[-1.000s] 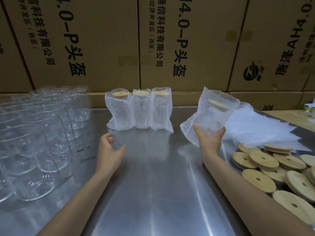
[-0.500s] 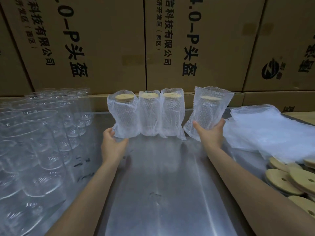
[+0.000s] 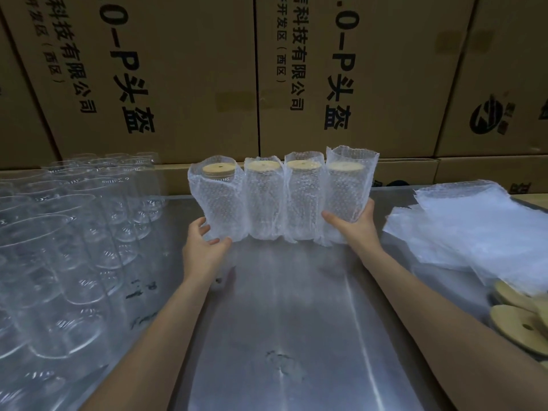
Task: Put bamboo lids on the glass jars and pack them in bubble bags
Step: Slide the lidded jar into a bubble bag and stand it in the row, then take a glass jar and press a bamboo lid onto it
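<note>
Near edge of the bench (image 3: 296, 336): bare steel w/ a scuffed patch in the middle, your two forearms reaching across it toward the back.

Right near corner: loose bamboo lids (image 3: 517, 327), flat discs w/ a centre hole, piled partly under the stack of empty bubble bags (image 3: 474, 226), which lies along the right edge.

Left side, near to far: rows of bare glass jars (image 3: 59, 262), upright, no lids, packed close together up to the back-left corner.

Mid bench: your left hand (image 3: 204, 250) is open wide, fingers spread and relaxed, fingertips just at the bottom of the leftmost wrapped jar (image 3: 219, 200); can't tell if it's truly touching the bag. Your right hand (image 3: 354, 225) grips the fourth wrapped jar (image 3: 350, 185) low down, thumb on the front, fingers round the right side. That jar is upright, lid on, in its bag, pressed against the third one at the right end of the row. Can't tell whether its base is down on the bench.

Row of four wrapped jars runs across the centre toward the back edge, each w/ a bamboo lid showing through the open bag top, bags touching side to side.

Behind the back edge: wall of cardboard cartons (image 3: 192, 69) w/ black printing.
</note>
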Motion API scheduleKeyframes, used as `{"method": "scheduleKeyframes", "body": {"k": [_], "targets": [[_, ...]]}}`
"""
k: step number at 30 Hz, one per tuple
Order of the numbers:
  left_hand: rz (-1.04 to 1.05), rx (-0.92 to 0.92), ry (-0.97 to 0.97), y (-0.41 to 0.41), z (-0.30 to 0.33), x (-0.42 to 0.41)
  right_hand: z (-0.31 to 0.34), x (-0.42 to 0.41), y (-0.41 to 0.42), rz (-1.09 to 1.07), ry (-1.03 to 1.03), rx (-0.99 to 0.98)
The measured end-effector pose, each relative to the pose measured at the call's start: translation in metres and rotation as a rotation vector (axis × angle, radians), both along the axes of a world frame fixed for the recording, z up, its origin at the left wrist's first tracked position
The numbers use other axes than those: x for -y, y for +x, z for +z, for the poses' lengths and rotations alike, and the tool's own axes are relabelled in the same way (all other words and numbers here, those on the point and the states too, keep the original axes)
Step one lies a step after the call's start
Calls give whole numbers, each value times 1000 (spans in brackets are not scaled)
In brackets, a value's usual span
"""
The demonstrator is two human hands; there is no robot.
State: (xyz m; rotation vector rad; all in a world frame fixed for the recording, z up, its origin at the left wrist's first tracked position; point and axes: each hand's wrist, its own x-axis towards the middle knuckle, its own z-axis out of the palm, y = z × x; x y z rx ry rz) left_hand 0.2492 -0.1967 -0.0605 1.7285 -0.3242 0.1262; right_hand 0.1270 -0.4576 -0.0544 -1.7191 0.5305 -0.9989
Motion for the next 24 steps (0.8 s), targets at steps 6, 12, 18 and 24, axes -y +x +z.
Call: {"method": "scheduleKeyframes", "body": {"k": [6,12,18,24], "targets": [[-2,-11,-69,-7,4,-3,3,-12,-10,-25,13,57],[89,-18,-188,-23,7,-11,3,-34,-35,-94,85,2],[59,-13,-224,-44,4,-20,1,-61,-62,-79,104,-10],[-7,63,-178,-79,3,-36,3,-93,-89,-58,138,-48]]}}
